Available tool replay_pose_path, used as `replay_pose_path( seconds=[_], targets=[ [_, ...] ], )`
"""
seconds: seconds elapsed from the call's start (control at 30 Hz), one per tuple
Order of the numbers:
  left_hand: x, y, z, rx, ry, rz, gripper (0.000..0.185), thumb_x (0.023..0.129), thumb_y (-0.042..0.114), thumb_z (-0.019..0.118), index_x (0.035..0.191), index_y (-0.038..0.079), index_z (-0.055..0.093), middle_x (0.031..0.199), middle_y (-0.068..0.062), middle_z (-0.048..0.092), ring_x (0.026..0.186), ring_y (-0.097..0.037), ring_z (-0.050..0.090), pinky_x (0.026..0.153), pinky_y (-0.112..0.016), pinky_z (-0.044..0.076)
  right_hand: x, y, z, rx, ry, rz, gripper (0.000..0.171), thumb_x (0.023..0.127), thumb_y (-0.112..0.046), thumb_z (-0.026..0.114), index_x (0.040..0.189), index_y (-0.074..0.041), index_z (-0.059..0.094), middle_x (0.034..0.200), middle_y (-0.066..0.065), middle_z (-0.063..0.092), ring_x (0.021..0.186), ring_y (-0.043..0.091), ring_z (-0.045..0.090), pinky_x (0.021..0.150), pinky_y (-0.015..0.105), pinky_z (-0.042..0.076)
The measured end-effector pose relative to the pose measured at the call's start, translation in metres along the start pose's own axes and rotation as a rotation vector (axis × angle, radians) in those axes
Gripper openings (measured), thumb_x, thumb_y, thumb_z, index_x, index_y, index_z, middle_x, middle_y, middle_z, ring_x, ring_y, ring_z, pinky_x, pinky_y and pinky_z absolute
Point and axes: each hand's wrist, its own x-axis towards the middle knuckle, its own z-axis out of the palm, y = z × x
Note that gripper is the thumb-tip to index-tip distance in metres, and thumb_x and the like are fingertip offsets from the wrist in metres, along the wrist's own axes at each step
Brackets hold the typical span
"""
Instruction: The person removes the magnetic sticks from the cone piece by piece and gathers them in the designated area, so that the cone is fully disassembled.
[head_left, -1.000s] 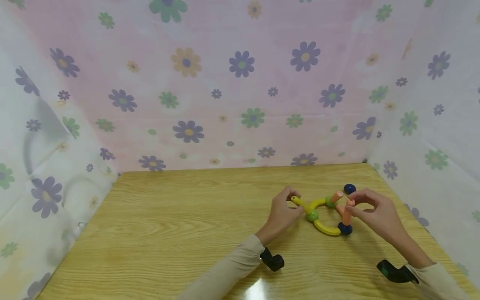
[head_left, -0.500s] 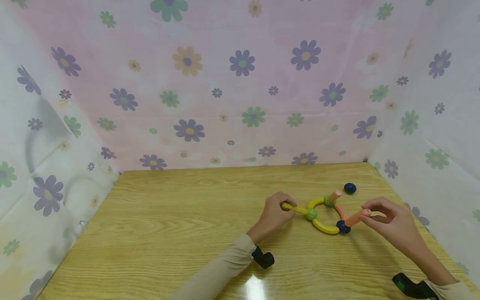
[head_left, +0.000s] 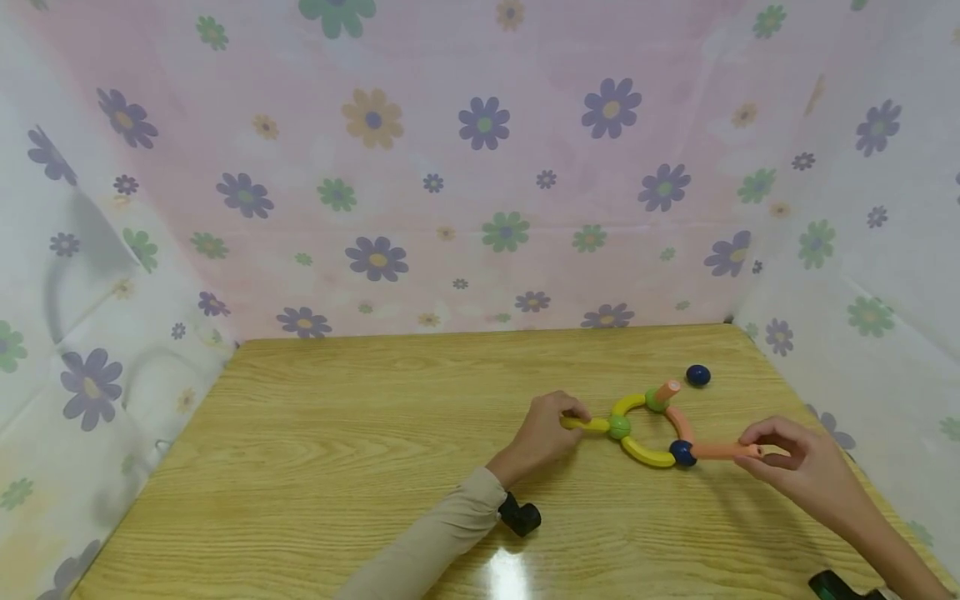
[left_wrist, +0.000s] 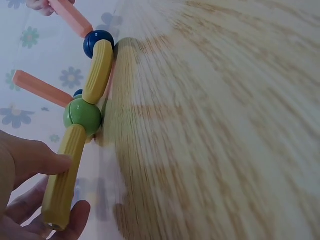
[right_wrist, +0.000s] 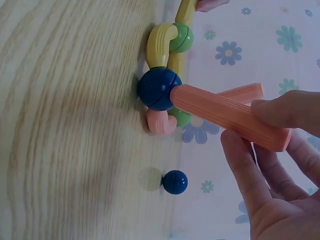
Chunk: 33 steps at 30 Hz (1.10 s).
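Note:
A ring of curved yellow and orange rods joins two green balls and a dark blue ball point(head_left: 682, 453). My left hand point(head_left: 537, 437) pinches a yellow rod point(head_left: 592, 425) that sticks out leftward from the left green ball point(head_left: 618, 427). Between thumb and fingers, my right hand point(head_left: 806, 471) holds the outer end of a straight orange rod point(right_wrist: 225, 114), whose other end meets the dark blue ball. A second orange rod point(head_left: 667, 391) tilts upward from the far green ball point(head_left: 656, 402).
Behind the ring, a loose dark blue ball point(head_left: 698, 376) rests on the wooden table point(head_left: 375, 450). Flowered cloth point(head_left: 480, 208) walls in the back and both sides. A black wrist device point(head_left: 519, 515) sits at the left sleeve.
The right hand has swung the orange rod from upright to lying out rightward and low. The left hand has moved left, and its yellow rod has turned from upward to nearly level.

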Motion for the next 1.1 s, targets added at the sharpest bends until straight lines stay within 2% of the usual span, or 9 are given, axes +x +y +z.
replay_pose_path(
  seconds=[0.13, 0.27, 0.43, 0.6, 0.7, 0.87, 1.0, 1.1],
  targets=[
    [0.000, -0.001, 0.000, 0.048, -0.021, 0.018, 0.015, 0.081, -0.004, 0.068, 0.092, 0.005, 0.072, 0.094, 0.002, 0.064, 0.088, -0.008, 0.058, 0.076, -0.015, 0.045, -0.006, 0.002, -0.003, -0.085, -0.030, 0.049, 0.014, 0.081, 0.005, 0.070, 0.091, -0.004, 0.065, 0.088, -0.004, 0.061, 0.077, 0.003, 0.055, 0.057, 0.021, 0.052],
    [0.001, -0.001, 0.000, 0.096, -0.037, 0.024, 0.017, 0.081, -0.005, 0.068, 0.094, 0.006, 0.072, 0.094, 0.000, 0.064, 0.088, -0.011, 0.059, 0.075, -0.014, 0.045, -0.011, 0.008, -0.005, -0.124, -0.116, 0.079, 0.012, 0.083, 0.000, 0.071, 0.092, -0.006, 0.066, 0.088, -0.006, 0.062, 0.079, 0.003, 0.058, 0.057, 0.024, 0.052],
    [0.003, 0.000, 0.007, 0.221, -0.020, 0.010, 0.027, 0.079, -0.007, 0.065, 0.099, 0.009, 0.072, 0.094, 0.003, 0.064, 0.089, -0.009, 0.057, 0.075, -0.015, 0.044, -0.016, 0.020, -0.001, -0.096, -0.268, 0.042, 0.017, 0.082, 0.006, 0.068, 0.096, -0.003, 0.064, 0.090, -0.005, 0.063, 0.079, 0.002, 0.060, 0.058, 0.025, 0.053],
    [0.004, 0.011, 0.022, 0.393, 0.023, -0.005, 0.032, 0.078, 0.001, 0.064, 0.103, 0.019, 0.072, 0.101, 0.008, 0.064, 0.095, -0.010, 0.054, 0.081, -0.028, 0.042, -0.018, 0.026, 0.010, -0.073, -0.363, 0.052, 0.020, 0.079, 0.003, 0.071, 0.096, -0.004, 0.063, 0.088, -0.005, 0.062, 0.077, 0.001, 0.059, 0.057, 0.025, 0.052],
    [0.005, 0.019, 0.033, 0.433, 0.043, 0.034, 0.029, 0.080, 0.005, 0.065, 0.104, 0.021, 0.071, 0.105, 0.008, 0.063, 0.100, -0.010, 0.054, 0.081, -0.031, 0.041, -0.019, 0.026, 0.017, -0.057, -0.398, 0.062, 0.018, 0.081, -0.002, 0.072, 0.096, -0.005, 0.062, 0.087, -0.003, 0.061, 0.074, 0.003, 0.059, 0.057, 0.026, 0.052],
    [0.006, 0.034, 0.046, 0.497, 0.053, 0.105, 0.023, 0.084, 0.011, 0.065, 0.105, 0.017, 0.072, 0.108, 0.004, 0.062, 0.103, -0.012, 0.053, 0.082, -0.029, 0.044, -0.019, 0.018, 0.026, -0.053, -0.393, 0.036, 0.015, 0.082, -0.006, 0.072, 0.093, -0.009, 0.061, 0.087, -0.004, 0.060, 0.074, 0.004, 0.059, 0.056, 0.027, 0.051],
    [0.006, 0.047, 0.058, 0.582, 0.024, 0.069, 0.022, 0.089, 0.027, 0.063, 0.109, 0.018, 0.070, 0.111, 0.002, 0.058, 0.104, -0.013, 0.050, 0.081, -0.025, 0.044, -0.013, 0.008, 0.033, -0.057, -0.379, -0.013, 0.012, 0.085, -0.008, 0.070, 0.092, -0.012, 0.062, 0.086, -0.004, 0.062, 0.074, 0.004, 0.060, 0.054, 0.027, 0.050],
    [0.007, 0.056, 0.069, 0.653, 0.009, 0.012, 0.033, 0.091, 0.044, 0.058, 0.113, 0.020, 0.067, 0.114, -0.001, 0.053, 0.105, -0.014, 0.046, 0.080, -0.025, 0.043, -0.004, -0.002, 0.036, -0.094, -0.281, -0.080, 0.014, 0.083, -0.006, 0.072, 0.092, -0.012, 0.064, 0.084, -0.001, 0.063, 0.074, 0.004, 0.060, 0.052, 0.026, 0.050]
  ],
)
